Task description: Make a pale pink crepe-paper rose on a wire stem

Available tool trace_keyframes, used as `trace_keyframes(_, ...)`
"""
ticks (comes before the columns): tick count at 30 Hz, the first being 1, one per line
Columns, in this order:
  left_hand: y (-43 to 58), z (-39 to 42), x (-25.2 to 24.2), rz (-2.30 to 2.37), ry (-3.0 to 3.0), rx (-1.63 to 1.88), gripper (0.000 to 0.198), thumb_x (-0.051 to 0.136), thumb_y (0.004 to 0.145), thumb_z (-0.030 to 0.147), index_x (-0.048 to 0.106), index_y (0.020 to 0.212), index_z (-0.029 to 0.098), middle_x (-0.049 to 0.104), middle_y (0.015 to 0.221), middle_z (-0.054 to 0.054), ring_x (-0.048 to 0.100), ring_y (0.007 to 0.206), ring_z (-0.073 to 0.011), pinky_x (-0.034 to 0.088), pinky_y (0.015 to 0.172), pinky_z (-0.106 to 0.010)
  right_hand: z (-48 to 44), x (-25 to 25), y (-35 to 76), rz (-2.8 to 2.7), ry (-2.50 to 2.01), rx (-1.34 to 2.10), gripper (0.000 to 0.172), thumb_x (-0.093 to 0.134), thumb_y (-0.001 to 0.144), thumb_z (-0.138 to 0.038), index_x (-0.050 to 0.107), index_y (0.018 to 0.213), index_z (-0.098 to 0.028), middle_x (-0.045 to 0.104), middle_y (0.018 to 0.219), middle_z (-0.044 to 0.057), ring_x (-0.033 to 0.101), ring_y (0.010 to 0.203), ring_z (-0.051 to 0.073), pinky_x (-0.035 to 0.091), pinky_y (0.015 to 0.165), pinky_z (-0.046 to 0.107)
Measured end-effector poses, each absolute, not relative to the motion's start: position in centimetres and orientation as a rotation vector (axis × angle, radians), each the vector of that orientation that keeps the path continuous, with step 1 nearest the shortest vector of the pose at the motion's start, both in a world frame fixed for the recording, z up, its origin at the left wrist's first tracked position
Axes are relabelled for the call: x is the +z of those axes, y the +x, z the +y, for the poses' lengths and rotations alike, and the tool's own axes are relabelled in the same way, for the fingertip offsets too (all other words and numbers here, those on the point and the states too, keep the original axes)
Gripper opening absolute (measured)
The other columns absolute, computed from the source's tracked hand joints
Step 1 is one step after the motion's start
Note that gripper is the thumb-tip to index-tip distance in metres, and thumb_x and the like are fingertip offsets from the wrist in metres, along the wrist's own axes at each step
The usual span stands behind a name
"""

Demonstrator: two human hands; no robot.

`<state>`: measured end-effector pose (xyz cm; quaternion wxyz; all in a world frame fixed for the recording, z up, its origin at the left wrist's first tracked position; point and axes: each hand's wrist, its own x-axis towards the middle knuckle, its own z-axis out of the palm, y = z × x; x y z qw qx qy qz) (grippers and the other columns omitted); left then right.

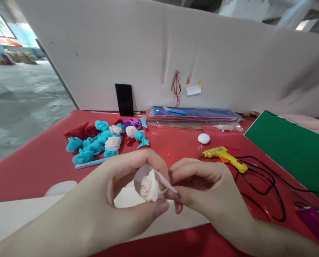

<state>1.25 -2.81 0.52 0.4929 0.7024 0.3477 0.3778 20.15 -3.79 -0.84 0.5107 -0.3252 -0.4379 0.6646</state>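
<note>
A pale pink paper rose (148, 186) is held up in the middle of the view, its layered petals facing me. My left hand (134, 194) curves around it, thumb below and fingers above. From the other side, my right hand (199, 182) pinches the pointed edge of an outer petal between thumb and fingers. Both hands are above a long strip of white paper (181, 217) on the red table (172, 146). The rose's underside is hidden by my fingers.
Blue, red, purple and pale pink paper flowers (95, 146) lie in a heap at the left. A yellow glue gun (225, 157) with a black cord is at the right, near a white oval object (203, 138) and a green board (290, 153). A phone (124, 100) leans against the back panel.
</note>
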Motion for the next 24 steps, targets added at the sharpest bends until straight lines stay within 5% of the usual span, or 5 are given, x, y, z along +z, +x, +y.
trace_keyframes(6,0.5,-2.4,-0.08,0.868,2.118,0.926,0.028,0.052,0.085,0.013,0.061,0.092,0.039,0.066,0.079,0.014,0.066,0.068,-0.0102,0.055,0.06,-0.018,-3.92,-0.53,20.1,-1.016,-0.821,1.638,0.023,0.097,0.055,-0.005,0.083,0.066,-0.019,0.072,0.063,-0.002,0.062,0.048,0.005,0.053,0.049,0.012)
trace_keyframes(24,0.91,-2.57,-0.06,0.845,2.278,1.02,0.026,0.046,0.087,0.008,0.058,0.088,0.031,0.059,0.074,0.013,0.057,0.061,-0.0053,0.041,0.049,-0.012,-3.76,-0.61,20.85,-1.115,-0.932,1.887,0.013,0.089,0.073,-0.016,0.077,0.075,-0.018,0.07,0.058,-0.007,0.063,0.053,0.004,0.047,0.06,0.015)
